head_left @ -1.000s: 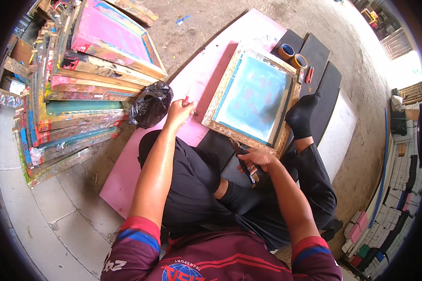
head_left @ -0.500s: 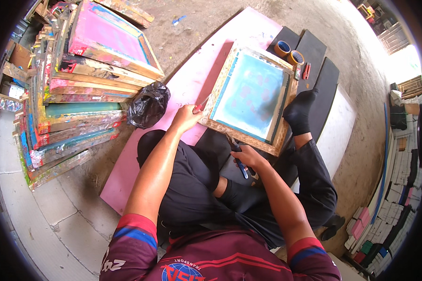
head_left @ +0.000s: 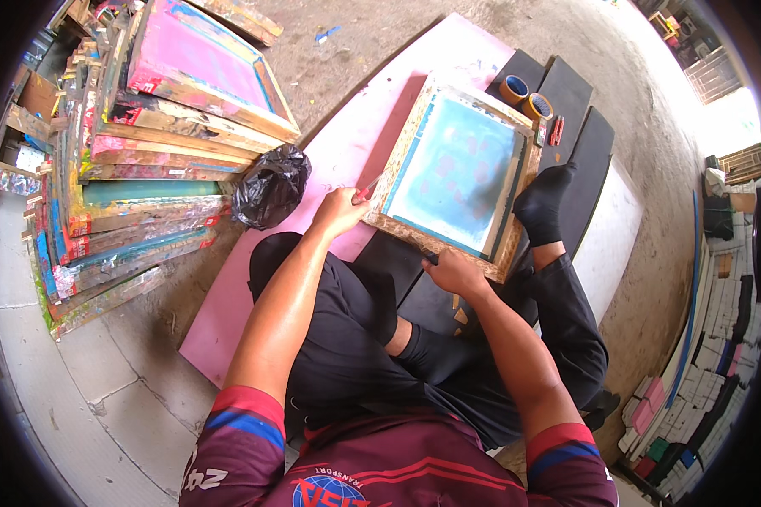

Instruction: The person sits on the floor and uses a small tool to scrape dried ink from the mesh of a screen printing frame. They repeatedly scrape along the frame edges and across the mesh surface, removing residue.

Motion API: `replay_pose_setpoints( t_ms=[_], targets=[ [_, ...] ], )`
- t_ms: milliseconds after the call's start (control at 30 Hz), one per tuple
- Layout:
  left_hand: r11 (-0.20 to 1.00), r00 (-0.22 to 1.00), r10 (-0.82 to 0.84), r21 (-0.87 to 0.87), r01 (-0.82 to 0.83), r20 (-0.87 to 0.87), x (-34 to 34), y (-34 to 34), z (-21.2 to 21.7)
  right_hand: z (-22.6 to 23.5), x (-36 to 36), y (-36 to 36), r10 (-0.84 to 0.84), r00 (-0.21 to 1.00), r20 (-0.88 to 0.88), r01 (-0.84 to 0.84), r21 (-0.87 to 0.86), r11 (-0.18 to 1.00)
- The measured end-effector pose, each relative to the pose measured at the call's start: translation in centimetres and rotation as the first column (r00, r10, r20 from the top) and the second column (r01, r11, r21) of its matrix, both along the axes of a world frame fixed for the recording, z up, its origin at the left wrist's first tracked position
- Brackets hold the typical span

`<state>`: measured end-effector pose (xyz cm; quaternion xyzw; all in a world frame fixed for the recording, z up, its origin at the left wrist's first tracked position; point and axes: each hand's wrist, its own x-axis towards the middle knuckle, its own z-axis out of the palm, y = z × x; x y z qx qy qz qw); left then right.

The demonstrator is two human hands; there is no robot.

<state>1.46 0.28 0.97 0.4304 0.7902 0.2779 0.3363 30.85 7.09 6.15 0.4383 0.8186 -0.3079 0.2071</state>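
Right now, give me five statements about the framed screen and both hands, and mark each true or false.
1. The left hand rests at the near left corner of the wooden framed screen. True.
2. The right hand is lifted well clear of the screen. False: it sits against the screen's near edge, closed on a small dark tool I cannot identify.
3. The screen's mesh is blue. True.
4. A black plastic bag lies on top of the screen. False: it sits to the left, beside the stack of frames.
5. The two tape rolls lie between the person's knees. False: they lie beyond the screen's far corner, on a black board.
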Motion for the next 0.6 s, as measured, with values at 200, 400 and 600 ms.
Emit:
replay_pose_setpoints(
  t_ms=[200, 400, 600],
  targets=[
    [0.999, 1.0, -0.012, -0.031, 0.012, -0.012, 0.4, 0.4, 2.0, -1.0, 0.1, -2.7, -0.14, 0.99, 0.025, 0.138, 0.081, 0.987],
    [1.0, 1.0, -0.006, 0.025, 0.006, 0.018, 0.3, 0.3, 0.5, -4.1, 0.8, -4.1, -0.203, 0.977, -0.071, 0.211, 0.126, 0.969],
    [1.0, 0.991, -0.001, 0.022, -0.002, 0.135, 0.2, -0.4, 0.6, -4.9, 2.5, -3.8, -0.196, 0.943, -0.268, 0.249, 0.182, 0.951]
  ],
)
